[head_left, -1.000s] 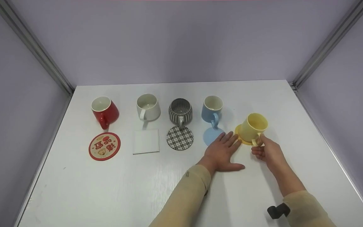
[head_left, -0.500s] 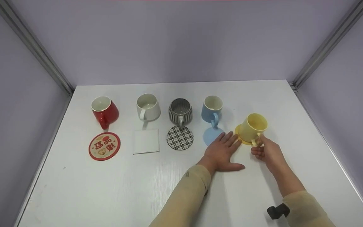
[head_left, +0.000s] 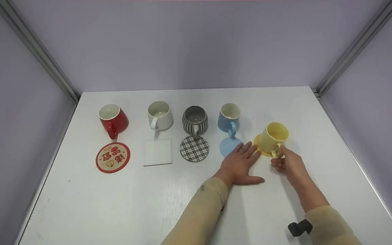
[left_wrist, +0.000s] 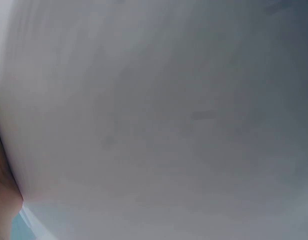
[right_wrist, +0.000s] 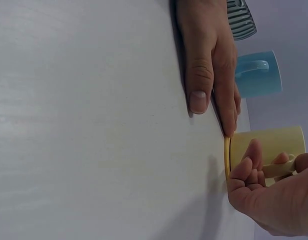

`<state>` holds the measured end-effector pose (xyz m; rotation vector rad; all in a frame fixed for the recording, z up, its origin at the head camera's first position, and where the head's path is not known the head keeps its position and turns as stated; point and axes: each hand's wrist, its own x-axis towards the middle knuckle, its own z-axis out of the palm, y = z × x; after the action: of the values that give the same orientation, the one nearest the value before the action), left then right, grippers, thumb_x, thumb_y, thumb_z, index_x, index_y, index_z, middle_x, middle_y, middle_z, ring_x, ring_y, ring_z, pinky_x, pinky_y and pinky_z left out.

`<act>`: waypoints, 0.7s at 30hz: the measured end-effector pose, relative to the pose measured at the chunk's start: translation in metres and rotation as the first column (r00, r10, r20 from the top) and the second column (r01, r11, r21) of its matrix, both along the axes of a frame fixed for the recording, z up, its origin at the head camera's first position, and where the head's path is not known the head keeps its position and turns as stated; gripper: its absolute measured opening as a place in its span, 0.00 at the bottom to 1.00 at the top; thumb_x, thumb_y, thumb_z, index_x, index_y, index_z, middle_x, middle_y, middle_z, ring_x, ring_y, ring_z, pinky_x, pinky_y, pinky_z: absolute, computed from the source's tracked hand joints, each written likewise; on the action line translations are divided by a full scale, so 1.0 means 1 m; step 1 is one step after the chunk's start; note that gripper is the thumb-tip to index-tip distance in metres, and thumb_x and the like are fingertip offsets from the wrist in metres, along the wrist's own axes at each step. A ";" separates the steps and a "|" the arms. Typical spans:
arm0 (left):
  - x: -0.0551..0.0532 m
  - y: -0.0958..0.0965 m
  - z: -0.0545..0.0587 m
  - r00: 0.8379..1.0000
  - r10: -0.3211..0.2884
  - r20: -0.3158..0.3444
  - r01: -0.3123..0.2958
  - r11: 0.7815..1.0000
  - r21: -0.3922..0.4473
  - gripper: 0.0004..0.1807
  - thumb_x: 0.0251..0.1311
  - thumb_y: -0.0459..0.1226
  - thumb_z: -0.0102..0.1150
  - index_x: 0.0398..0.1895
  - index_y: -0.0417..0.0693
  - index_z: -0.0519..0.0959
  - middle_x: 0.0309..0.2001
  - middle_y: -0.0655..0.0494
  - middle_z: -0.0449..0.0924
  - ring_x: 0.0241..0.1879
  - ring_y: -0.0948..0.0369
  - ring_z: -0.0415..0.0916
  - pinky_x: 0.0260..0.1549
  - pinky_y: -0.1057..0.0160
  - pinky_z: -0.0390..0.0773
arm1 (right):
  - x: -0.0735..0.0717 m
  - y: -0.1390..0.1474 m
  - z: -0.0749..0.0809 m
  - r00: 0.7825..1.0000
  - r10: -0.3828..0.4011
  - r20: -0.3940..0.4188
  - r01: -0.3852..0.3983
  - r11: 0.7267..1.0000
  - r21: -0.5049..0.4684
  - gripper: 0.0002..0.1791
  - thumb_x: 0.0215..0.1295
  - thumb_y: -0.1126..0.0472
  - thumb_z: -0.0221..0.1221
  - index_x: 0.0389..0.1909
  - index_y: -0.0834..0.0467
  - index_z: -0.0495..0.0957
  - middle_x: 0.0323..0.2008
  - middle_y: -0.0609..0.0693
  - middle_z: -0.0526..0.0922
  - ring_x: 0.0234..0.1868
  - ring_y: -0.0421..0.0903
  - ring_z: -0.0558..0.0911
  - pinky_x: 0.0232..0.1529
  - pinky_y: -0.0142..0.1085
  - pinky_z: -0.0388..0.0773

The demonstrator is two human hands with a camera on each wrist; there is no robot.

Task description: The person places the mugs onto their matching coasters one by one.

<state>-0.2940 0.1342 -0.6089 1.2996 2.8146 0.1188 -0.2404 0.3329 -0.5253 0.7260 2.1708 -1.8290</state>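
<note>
A yellow mug (head_left: 273,139) stands upright over a round yellow coaster (head_left: 257,140) on the right side of the table. My right hand (head_left: 293,164) grips the mug's handle from the near side, fingers curled through and under it, as the right wrist view also shows. My left hand (head_left: 239,165) lies palm down with fingers spread straight. Its fingertips touch the yellow coaster's left edge and partly cover a round blue coaster (head_left: 229,146). Behind that coaster stands a blue mug (head_left: 229,119). The left wrist view shows mostly blurred white tabletop.
Further left stand a grey striped mug (head_left: 195,121) behind a checked round coaster (head_left: 194,149), a white mug (head_left: 162,117) behind a white square coaster (head_left: 158,153), and a red mug (head_left: 117,121) behind a red-rimmed coaster (head_left: 113,158). Walls enclose the white table (head_left: 121,207) at back and sides.
</note>
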 end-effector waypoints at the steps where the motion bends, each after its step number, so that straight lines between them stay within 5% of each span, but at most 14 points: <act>1: 0.000 0.000 0.000 1.000 0.000 0.002 0.000 1.000 0.001 0.59 0.61 0.83 0.33 0.88 0.60 0.48 0.87 0.60 0.39 0.85 0.59 0.31 0.82 0.56 0.33 | 0.000 0.000 0.000 1.000 -0.002 0.000 0.002 1.000 -0.002 0.26 0.86 0.43 0.37 0.46 0.63 0.70 0.37 0.52 0.83 0.38 0.43 0.85 0.44 0.34 0.83; 21: 0.000 0.000 -0.001 1.000 -0.002 -0.002 0.002 1.000 0.010 0.59 0.61 0.83 0.32 0.88 0.60 0.49 0.87 0.60 0.40 0.85 0.59 0.32 0.82 0.56 0.33 | -0.002 -0.004 0.000 0.999 -0.027 0.026 0.027 1.000 -0.001 0.24 0.85 0.44 0.38 0.46 0.63 0.69 0.36 0.52 0.83 0.37 0.42 0.85 0.41 0.33 0.84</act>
<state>-0.2941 0.1344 -0.6096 1.3056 2.8177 0.1312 -0.2428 0.3289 -0.5256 0.7784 2.1534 -1.8238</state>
